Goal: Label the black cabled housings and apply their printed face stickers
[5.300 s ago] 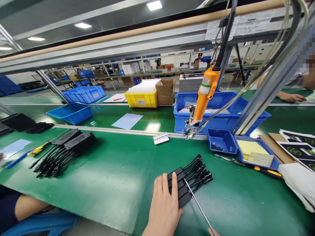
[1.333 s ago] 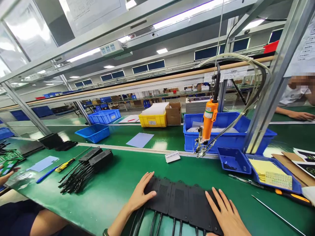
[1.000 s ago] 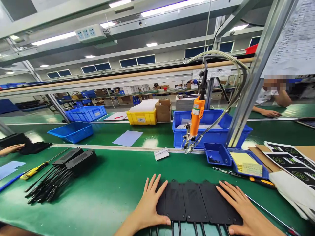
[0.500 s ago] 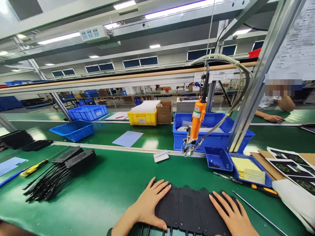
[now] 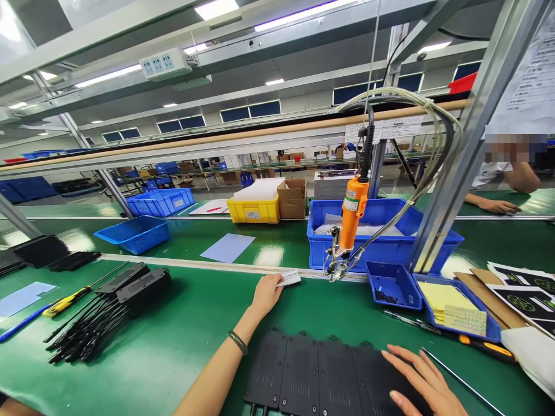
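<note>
Several flat black plastic cases (image 5: 299, 375) with vent slots and screws lie side by side at the front of the green bench, black cables coming from their near ends. Over the rightmost cases my right hand (image 5: 422, 381) rests with fingers stretched and apart. My left hand (image 5: 266, 293) reaches forward past the row, fingers closed on the left end of a small white printed stack of labels (image 5: 291, 278). Its fingertips are partly hidden behind the stack. To the left lie more black cases (image 5: 145, 286) with bundled cables.
An orange electric screwdriver (image 5: 353, 211) hangs ahead, before a large blue bin (image 5: 437, 237). On the right are a small blue tray (image 5: 394, 286), yellow slips (image 5: 451, 306), and a long metal shaft (image 5: 459, 375). A yellow screwdriver (image 5: 67, 301) lies left. A co-worker's hand (image 5: 498, 205) rests far right.
My left hand has left the black cases and moved forward to take hold of the white label stack. My right hand stays on the right-hand cases. The view has shifted slightly.
</note>
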The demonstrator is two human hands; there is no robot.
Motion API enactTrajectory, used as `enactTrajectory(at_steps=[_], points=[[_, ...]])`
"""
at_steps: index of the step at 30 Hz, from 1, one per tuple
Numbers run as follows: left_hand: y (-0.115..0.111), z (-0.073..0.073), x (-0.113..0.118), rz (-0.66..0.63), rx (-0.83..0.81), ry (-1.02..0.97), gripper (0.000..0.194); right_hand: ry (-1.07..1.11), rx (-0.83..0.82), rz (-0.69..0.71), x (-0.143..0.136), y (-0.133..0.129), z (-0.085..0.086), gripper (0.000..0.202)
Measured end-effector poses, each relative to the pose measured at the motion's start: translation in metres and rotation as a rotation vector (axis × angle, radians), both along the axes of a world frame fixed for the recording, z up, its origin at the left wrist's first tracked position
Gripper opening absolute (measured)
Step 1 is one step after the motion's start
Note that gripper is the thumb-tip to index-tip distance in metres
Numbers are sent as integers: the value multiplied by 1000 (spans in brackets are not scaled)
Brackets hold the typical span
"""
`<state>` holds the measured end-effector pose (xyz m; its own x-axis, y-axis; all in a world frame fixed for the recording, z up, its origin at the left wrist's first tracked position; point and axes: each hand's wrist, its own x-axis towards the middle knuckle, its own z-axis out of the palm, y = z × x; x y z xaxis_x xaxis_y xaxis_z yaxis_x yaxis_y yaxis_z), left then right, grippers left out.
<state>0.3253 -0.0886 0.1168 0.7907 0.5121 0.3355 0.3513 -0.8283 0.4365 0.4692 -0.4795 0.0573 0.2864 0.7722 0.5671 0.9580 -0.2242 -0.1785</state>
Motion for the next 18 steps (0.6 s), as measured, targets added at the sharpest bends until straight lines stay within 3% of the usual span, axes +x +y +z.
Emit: enactTrajectory(at_steps=[5, 10, 14, 18], points=[[-48, 9, -8, -101, -77, -138, 19, 124, 218, -59, -9, 6, 43, 29], [-124, 21, -32, -285, -219, -195, 17, 180, 313, 84, -33, 33, 86, 19], [-170, 30, -53, -339, -391, -214, 15, 112, 306, 233, -60, 48, 96, 19], [-193, 22, -65, -291, -656, -233, 30, 93, 304, 286, -76, 49, 92, 14]])
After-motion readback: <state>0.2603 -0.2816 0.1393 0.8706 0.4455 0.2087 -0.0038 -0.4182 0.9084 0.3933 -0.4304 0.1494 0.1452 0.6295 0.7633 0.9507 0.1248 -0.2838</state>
